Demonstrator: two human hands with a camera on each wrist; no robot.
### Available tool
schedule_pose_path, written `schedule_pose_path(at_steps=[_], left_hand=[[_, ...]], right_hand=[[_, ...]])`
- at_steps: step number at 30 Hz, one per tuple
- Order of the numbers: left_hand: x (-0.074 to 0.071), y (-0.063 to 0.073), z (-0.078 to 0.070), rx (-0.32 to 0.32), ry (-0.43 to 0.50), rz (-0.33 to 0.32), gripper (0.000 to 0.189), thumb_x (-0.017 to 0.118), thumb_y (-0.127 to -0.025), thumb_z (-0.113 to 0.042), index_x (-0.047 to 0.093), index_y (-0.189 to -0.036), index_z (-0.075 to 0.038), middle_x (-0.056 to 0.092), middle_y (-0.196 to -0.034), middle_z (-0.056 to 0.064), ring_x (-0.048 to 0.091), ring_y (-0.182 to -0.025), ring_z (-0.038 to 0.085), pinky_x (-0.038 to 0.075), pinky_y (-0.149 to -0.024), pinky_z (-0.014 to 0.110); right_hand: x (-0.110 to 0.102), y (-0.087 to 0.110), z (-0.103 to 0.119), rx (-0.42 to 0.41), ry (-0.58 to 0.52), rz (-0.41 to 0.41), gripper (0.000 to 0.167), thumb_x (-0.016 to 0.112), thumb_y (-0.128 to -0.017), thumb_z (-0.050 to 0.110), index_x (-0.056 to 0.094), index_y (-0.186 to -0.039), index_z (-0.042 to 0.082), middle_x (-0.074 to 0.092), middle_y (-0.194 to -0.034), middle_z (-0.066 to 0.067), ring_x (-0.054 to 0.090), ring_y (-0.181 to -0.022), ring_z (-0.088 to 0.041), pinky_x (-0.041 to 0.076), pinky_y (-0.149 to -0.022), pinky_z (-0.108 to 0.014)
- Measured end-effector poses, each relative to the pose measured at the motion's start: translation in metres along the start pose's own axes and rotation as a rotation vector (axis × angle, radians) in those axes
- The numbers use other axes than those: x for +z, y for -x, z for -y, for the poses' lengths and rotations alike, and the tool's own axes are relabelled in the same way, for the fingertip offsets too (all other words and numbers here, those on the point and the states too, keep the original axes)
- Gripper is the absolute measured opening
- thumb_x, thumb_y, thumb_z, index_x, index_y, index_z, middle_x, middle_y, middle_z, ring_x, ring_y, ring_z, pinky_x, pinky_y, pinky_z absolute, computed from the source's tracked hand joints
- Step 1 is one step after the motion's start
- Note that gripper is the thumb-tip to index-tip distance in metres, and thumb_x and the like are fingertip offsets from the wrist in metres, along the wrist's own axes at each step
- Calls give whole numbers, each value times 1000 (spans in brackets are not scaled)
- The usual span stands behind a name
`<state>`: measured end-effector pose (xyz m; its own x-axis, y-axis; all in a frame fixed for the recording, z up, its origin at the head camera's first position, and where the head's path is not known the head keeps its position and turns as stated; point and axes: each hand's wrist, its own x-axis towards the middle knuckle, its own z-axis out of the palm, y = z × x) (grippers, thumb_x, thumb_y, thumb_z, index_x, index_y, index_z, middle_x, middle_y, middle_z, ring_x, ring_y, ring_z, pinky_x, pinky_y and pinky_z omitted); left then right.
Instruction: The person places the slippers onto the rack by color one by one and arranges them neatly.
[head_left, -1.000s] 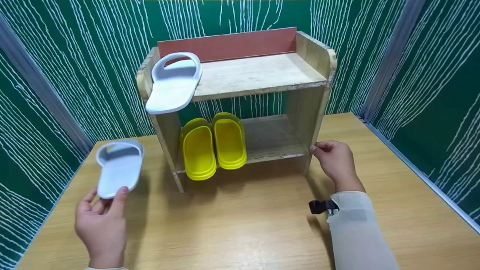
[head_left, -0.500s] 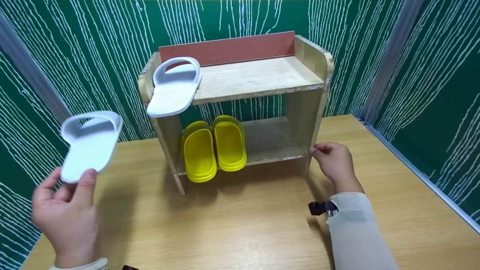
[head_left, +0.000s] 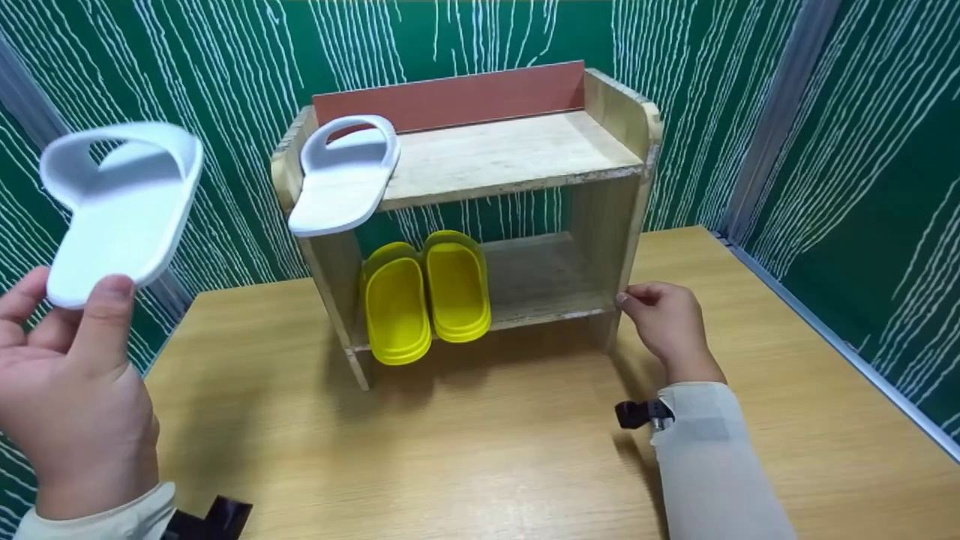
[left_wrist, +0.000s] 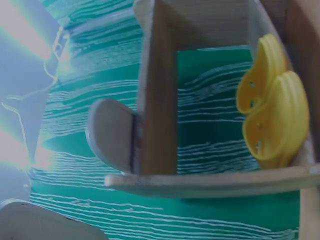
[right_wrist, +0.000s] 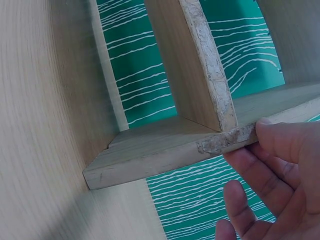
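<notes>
My left hand (head_left: 82, 405) pinches a white slide sandal (head_left: 124, 225) by its heel, thumb on the footbed, raised in the air left of a small wooden shoe rack (head_left: 517, 154). The matching white slide sandal (head_left: 341, 191) lies on the left end of the top shelf, heel over the front edge. My right hand (head_left: 667, 326) grips the front edge of the rack's right side panel (right_wrist: 150, 161) between thumb and fingers, as the right wrist view shows. Two yellow clogs (head_left: 397, 311) stand side by side on the lower shelf, at its left.
The rack stands on a wooden table (head_left: 480, 457); a reddish board (head_left: 465, 97) runs along its back top. Green walls (head_left: 862, 187) with white drip lines enclose the table on the back and sides. Right of the clogs, the lower shelf (head_left: 544, 281) shows bare wood.
My left hand has lifted the white slide sandal up and to the left, away from the table and nearer the camera. The right hand keeps its grip on the rack.
</notes>
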<state>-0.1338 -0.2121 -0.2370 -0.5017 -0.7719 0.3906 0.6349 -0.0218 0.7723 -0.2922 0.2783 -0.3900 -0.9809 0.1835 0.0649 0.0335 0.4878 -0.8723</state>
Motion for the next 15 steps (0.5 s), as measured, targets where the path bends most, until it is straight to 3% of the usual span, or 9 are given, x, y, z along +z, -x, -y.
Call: schedule_pose_path(at_steps=[15], left_hand=[[32, 21, -18, 99, 47, 163, 63, 93, -78, -11, 62, -133, -3, 70, -134, 19, 70, -123, 30, 56, -100, 29]], right_hand=[[-2, -1, 2, 61, -37, 42, 36, 61, -108, 27, 68, -136, 4, 64, -142, -20, 58, -135, -39, 44, -116, -57]])
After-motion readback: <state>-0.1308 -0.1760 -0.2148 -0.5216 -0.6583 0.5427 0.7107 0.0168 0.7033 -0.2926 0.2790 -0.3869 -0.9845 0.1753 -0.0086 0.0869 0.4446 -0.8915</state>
